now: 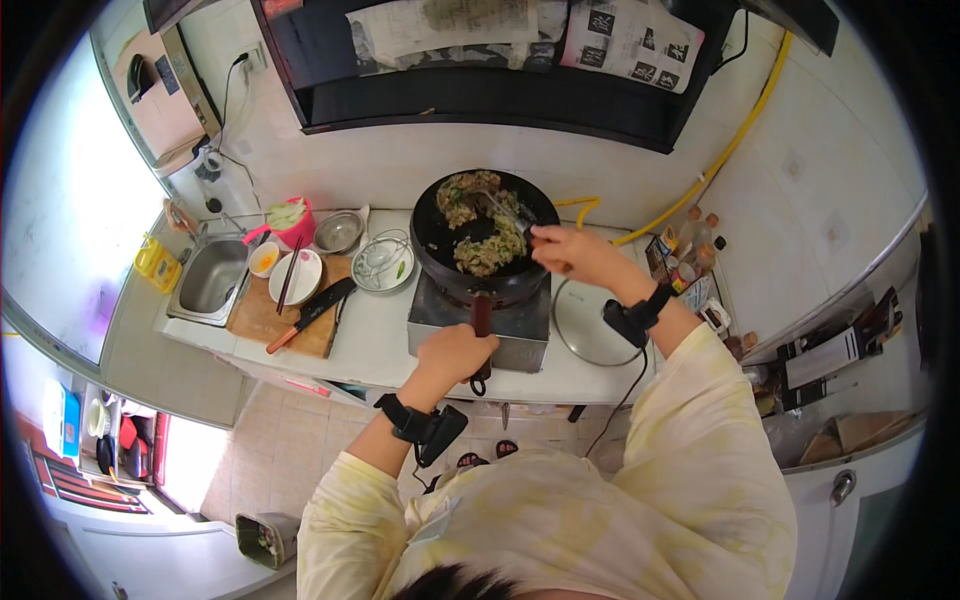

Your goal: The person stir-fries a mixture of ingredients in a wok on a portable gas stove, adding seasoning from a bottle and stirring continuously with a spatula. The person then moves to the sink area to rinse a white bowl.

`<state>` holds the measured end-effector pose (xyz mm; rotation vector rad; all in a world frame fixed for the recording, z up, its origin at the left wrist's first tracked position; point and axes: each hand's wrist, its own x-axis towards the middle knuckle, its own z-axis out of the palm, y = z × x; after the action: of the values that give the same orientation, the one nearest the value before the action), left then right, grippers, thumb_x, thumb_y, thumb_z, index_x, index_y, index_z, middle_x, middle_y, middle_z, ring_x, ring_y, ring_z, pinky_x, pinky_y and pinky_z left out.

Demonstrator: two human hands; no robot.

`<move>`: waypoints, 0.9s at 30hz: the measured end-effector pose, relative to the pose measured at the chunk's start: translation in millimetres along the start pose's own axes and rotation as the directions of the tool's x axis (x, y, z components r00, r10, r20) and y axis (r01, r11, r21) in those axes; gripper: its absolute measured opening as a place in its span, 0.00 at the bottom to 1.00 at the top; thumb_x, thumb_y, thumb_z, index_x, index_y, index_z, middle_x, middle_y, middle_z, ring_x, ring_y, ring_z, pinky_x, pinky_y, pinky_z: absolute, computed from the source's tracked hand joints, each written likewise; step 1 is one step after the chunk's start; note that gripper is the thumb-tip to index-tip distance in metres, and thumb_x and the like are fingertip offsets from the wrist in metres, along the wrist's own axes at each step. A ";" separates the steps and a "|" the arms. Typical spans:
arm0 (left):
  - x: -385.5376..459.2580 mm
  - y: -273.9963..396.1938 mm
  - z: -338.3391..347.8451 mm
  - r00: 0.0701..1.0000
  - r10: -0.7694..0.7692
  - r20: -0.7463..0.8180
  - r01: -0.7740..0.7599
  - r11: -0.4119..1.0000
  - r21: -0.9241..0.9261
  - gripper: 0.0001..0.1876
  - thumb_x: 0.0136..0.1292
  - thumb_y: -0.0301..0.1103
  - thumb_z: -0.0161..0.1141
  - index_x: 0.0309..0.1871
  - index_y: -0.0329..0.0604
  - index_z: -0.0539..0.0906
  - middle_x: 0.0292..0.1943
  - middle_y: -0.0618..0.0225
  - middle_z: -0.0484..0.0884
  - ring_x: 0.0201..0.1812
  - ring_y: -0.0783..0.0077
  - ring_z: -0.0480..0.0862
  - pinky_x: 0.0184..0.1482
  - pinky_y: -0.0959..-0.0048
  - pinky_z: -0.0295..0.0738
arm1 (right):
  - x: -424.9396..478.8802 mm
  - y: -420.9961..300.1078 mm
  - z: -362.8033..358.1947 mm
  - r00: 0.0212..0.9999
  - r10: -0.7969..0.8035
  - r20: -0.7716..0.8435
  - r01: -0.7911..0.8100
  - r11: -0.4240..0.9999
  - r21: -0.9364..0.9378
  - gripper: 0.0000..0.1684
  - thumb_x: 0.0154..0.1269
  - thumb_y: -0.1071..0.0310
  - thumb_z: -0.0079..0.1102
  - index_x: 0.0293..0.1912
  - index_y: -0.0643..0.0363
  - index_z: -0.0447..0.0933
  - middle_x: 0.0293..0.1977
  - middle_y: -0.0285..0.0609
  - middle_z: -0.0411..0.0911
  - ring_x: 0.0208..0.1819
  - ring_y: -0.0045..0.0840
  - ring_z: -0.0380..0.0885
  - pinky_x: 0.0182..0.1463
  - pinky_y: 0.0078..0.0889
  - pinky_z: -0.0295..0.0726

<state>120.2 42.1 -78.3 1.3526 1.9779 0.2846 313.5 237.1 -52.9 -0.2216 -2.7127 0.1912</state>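
Note:
A black wok [450, 259] stands on a metal gas stove [517, 349], its wooden handle [481, 311] pointing towards me. My left hand [456, 352] is closed around that handle. In my right hand [562, 251] is the dark handle of a metal spatula [504, 210], whose blade end lies among the food in the wok. Browned minced food with green bits [487, 251] forms clumps at the near side and the far left of the pan, with dark wok bottom showing between them. A glass lid [600, 330] lies on the counter right of the stove, below my right forearm.
Left of the stove are a plate with a wire rack [382, 264], a steel bowl [339, 232], a pink pot [300, 225], and a cutting board [315, 341] bearing a cleaver [322, 304], a white bowl [306, 279] and chopsticks. Bottles [701, 232] stand at right; a range hood [480, 101] hangs behind.

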 end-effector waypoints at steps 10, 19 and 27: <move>-6.2 -1.5 -1.4 1.000 0.010 0.013 -0.011 1.000 0.030 0.25 0.59 0.54 0.49 0.30 0.39 0.86 0.25 0.58 0.85 0.36 0.55 0.85 0.42 0.60 0.77 | 0.7 -96.2 -149.6 0.953 -0.069 0.295 0.008 0.979 0.203 0.08 0.54 0.69 0.62 0.37 0.55 0.81 0.39 0.43 0.80 0.39 0.40 0.79 0.39 0.38 0.78; 2.4 -3.3 7.9 0.995 0.043 -0.091 -0.038 0.998 0.054 0.27 0.58 0.58 0.51 0.26 0.40 0.85 0.20 0.60 0.83 0.29 0.60 0.85 0.39 0.64 0.78 | 13.5 -7.5 -14.5 1.000 0.028 -0.013 -0.027 0.999 0.046 0.07 0.55 0.70 0.62 0.36 0.53 0.81 0.42 0.43 0.80 0.40 0.40 0.80 0.39 0.37 0.79; 0.9 -9.3 8.9 0.995 0.039 -0.088 -0.033 0.997 0.069 0.26 0.59 0.56 0.50 0.24 0.40 0.85 0.18 0.60 0.82 0.29 0.59 0.85 0.38 0.65 0.77 | 8.4 -92.7 -96.3 0.956 -0.071 0.285 0.022 0.985 0.171 0.07 0.53 0.71 0.61 0.35 0.53 0.81 0.39 0.43 0.80 0.44 0.38 0.81 0.40 0.37 0.79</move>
<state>119.2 37.0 -90.1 1.4423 2.0545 0.3021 333.7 157.7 53.0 -0.0857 -2.9678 0.4680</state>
